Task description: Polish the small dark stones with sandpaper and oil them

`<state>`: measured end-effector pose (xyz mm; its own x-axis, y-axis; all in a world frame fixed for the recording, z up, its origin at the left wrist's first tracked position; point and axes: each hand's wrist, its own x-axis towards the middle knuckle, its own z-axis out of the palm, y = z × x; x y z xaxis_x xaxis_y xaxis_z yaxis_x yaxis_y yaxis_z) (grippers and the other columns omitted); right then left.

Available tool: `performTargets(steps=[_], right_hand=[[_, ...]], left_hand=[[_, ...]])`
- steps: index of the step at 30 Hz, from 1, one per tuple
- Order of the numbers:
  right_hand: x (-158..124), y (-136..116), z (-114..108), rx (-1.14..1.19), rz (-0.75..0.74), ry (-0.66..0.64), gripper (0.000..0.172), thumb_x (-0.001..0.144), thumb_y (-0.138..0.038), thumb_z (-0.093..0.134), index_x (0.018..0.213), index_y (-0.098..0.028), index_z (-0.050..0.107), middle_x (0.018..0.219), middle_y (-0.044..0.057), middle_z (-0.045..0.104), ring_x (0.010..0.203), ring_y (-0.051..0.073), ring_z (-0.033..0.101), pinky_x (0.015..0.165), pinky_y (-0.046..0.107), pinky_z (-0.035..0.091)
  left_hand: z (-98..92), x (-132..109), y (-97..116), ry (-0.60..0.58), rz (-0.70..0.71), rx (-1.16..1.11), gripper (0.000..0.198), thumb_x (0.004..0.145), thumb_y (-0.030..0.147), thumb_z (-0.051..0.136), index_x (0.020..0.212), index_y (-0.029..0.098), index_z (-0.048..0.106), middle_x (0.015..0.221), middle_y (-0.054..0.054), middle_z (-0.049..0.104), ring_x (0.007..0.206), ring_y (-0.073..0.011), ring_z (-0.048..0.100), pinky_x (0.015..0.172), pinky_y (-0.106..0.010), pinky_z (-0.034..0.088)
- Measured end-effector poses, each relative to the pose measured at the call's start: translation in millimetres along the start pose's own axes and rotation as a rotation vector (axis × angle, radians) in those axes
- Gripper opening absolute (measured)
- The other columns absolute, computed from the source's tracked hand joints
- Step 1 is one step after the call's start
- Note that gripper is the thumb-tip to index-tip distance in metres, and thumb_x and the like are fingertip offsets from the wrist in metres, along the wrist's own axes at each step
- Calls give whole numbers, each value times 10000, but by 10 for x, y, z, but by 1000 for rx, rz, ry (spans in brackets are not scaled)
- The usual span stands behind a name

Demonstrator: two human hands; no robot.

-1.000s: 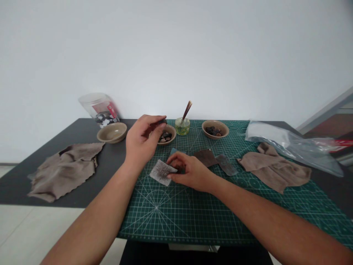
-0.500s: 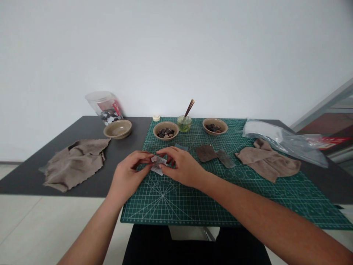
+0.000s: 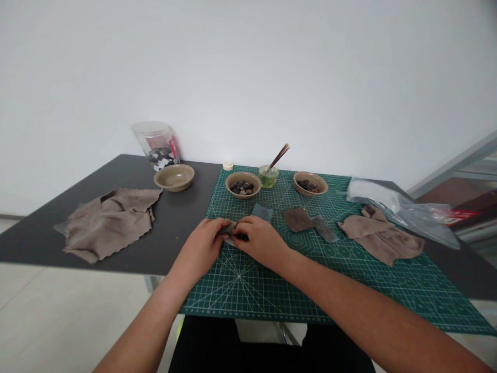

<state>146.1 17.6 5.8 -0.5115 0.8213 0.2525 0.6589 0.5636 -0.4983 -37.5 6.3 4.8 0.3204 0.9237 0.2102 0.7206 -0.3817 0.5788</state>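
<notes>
Both hands meet over the left part of the green cutting mat [image 3: 267, 290], near its middle depth. My left hand [image 3: 205, 238] is closed, fingertips and thumb pinching a small grey sheet that looks like sandpaper [image 3: 230, 241]. My right hand [image 3: 258, 235] is closed on the same sheet from the other side. The fingers cover most of it, and whether something lies inside it cannot be seen. Just beyond the right hand lies a blue-grey sandpaper piece [image 3: 263, 212]. Farther right are a brown square [image 3: 297, 219] and a grey strip [image 3: 324, 229], touching each other.
Two bowls of dark stones [image 3: 243, 177] [image 3: 310, 176] flank a glass jar [image 3: 267, 178] holding thin brown sticks. To the left are another bowl [image 3: 174, 178], a clear tub [image 3: 159, 150] and a brown cloth [image 3: 111, 223]. A second cloth [image 3: 382, 235] and plastic bag [image 3: 399, 210] lie right.
The sheet, previously spread with its pale side showing between my fingers, is now mostly covered. Both hands have closed in around it. The whole view has shifted slightly.
</notes>
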Motion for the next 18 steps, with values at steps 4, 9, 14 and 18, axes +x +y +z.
performTargets(steps=[4, 9, 14, 18], right_hand=[[1, 46, 29, -100, -23, 11, 47, 843, -190, 707, 812, -168, 735, 949, 74, 725, 922, 198, 644, 861, 334, 495], [17, 37, 66, -116, -88, 27, 62, 858, -207, 698, 842, -175, 749, 961, 69, 738, 921, 193, 653, 850, 331, 517], [32, 39, 82, -161, -91, 40, 69, 856, -184, 698, 856, -148, 757, 980, 89, 746, 928, 204, 662, 875, 346, 524], [1, 68, 78, -115, -145, 6, 71, 865, -210, 693, 891, -195, 758, 994, 52, 745, 937, 186, 655, 853, 321, 530]], left_hand=[[49, -9, -19, -4, -14, -4, 284, 858, 63, 472, 1037, 214, 632, 1019, -58, 708, 989, -220, 639, 895, -370, 529], [70, -12, -46, 25, -45, -61, 344, 832, -2, 459, 1080, 203, 581, 1064, -67, 688, 1031, -208, 640, 926, -368, 526], [74, -8, -35, 29, -63, -104, 321, 829, 4, 476, 1064, 203, 566, 1054, -70, 685, 1028, -214, 645, 914, -384, 535], [71, -5, -29, 44, -63, -117, 310, 830, 1, 441, 1032, 202, 564, 1040, -69, 689, 1020, -209, 651, 915, -392, 537]])
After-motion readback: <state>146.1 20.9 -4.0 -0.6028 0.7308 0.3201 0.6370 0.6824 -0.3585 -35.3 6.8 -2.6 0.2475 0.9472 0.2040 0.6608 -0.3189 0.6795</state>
